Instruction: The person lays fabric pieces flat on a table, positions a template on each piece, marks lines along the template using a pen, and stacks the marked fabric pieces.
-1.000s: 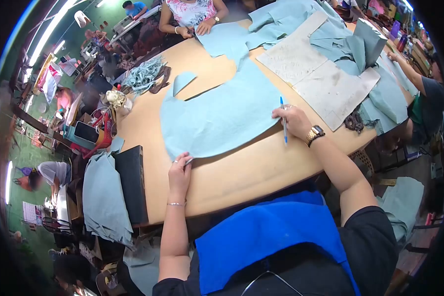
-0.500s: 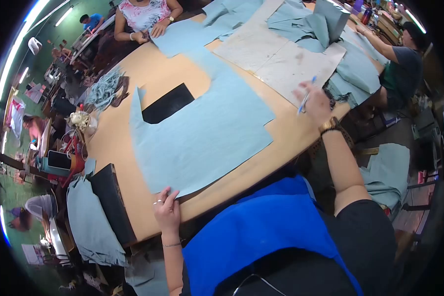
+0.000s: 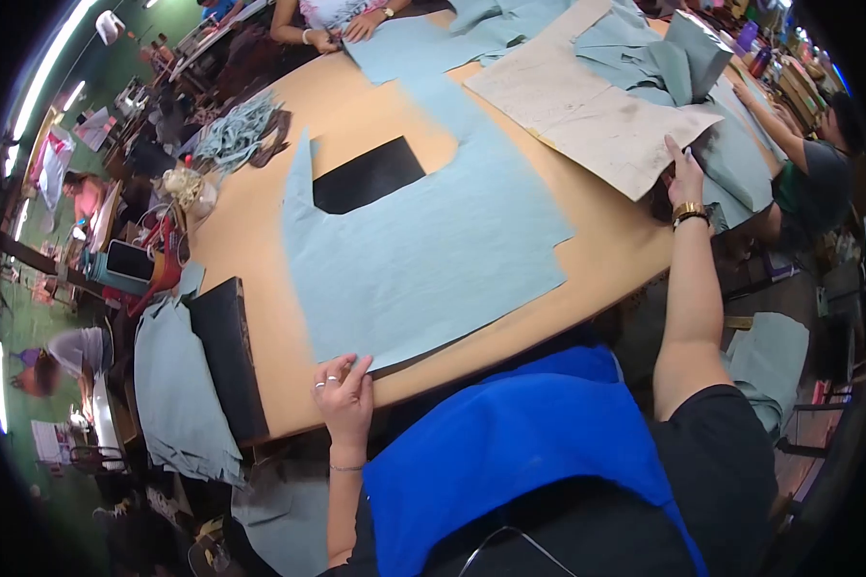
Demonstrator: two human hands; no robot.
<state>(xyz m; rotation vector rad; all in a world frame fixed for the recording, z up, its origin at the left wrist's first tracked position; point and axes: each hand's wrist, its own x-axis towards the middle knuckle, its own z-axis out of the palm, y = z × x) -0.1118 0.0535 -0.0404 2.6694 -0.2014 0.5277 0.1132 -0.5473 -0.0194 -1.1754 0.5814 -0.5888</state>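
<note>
A pale blue, leather-like sheet (image 3: pixel 433 264) lies spread over the tan table (image 3: pixel 587 274), with a deep notch in its far side. My left hand (image 3: pixel 344 399), rings on its fingers, is closed at the sheet's near left corner, fingers bent against the edge. My right hand (image 3: pixel 684 181) grips the near right edge of a large whitish cardboard pattern (image 3: pixel 577 101), whose right corner bends up a little. Something slim and light shows at the right fingers; I cannot make out whether it is the pen. A black rectangle (image 3: pixel 370 176) lies in the sheet's notch.
Across the table a person's hands (image 3: pixel 364 26) rest on blue material. Another person (image 3: pixel 823 159) works at the right. Cut blue strips (image 3: pixel 236 133) lie at the left. A black block (image 3: pixel 228 351) and hanging blue pieces (image 3: pixel 178 385) are at the table's left edge.
My right hand, which held a blue-and-white pen above the table, has moved right and taken hold of the cardboard pattern's edge. The left hand stays at the sheet's corner. The view has shifted.
</note>
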